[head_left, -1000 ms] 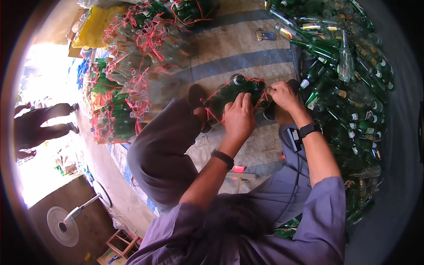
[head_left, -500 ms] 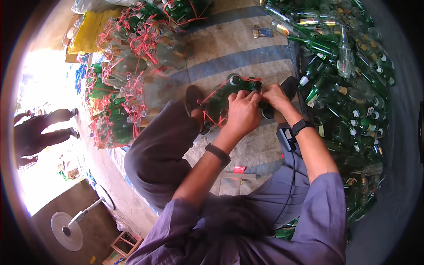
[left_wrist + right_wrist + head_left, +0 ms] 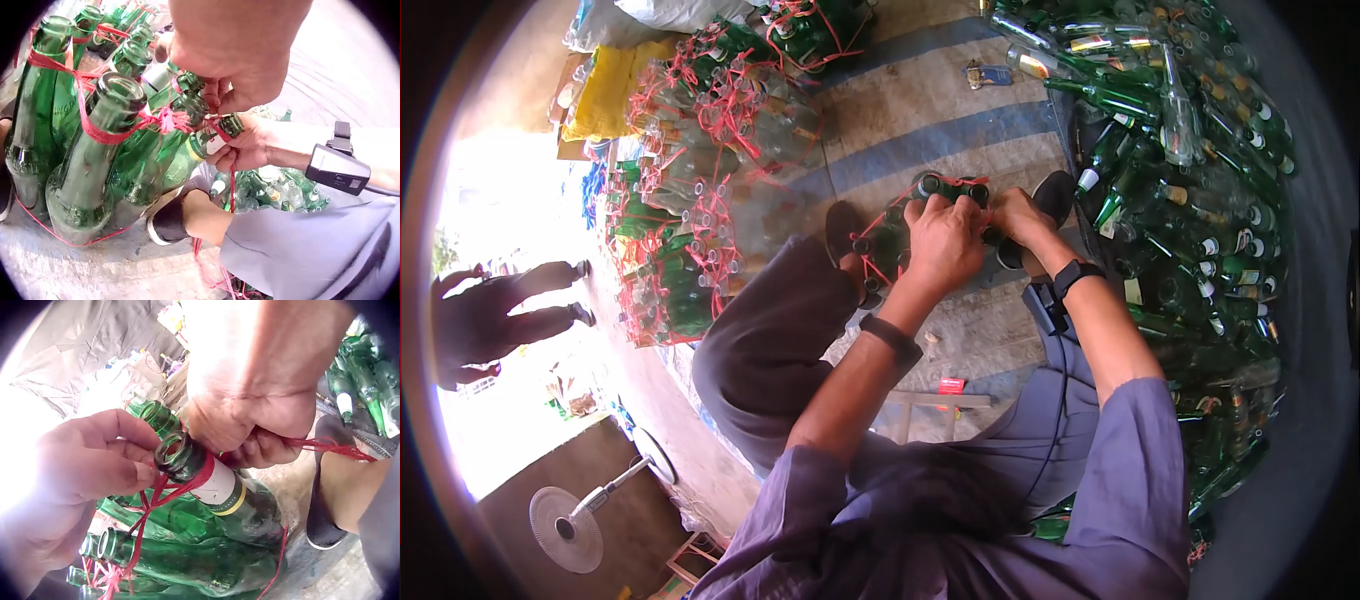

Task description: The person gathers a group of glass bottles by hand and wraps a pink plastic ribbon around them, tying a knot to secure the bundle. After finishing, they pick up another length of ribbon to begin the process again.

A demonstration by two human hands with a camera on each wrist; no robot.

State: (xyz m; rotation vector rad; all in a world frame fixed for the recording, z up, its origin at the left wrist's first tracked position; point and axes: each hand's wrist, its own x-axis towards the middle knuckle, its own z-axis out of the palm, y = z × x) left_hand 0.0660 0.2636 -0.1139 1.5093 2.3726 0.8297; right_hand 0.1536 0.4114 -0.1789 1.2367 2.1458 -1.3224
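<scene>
A bundle of green glass bottles (image 3: pixel 94 162) stands upright on the floor between the person's feet, with red plastic string (image 3: pixel 150 509) looped round the necks. The left hand (image 3: pixel 945 240) is bent over the bundle's right end, its thumb and fingertips pinching the string beside the mouth of a bottle with a white neck label (image 3: pixel 215 484). Close beside it, the right hand (image 3: pixel 1020 215) is curled round the string on the far side of that neck. A taut length of string runs out of the right fist in the right wrist view. The palms are hidden.
Loose bottles (image 3: pixel 1200 210) are heaped on the right. Tied bundles (image 3: pixel 685 200) stand on the left, near a yellow sack (image 3: pixel 605 90). A striped mat (image 3: pixel 940 140) lies under the feet. A fan (image 3: pixel 565 530) and another person (image 3: pixel 510 315) are at far left.
The left hand has shifted from over the middle of the bundle to its right end, close against the right hand. The right hand has moved slightly inward, and the head view has shifted a little.
</scene>
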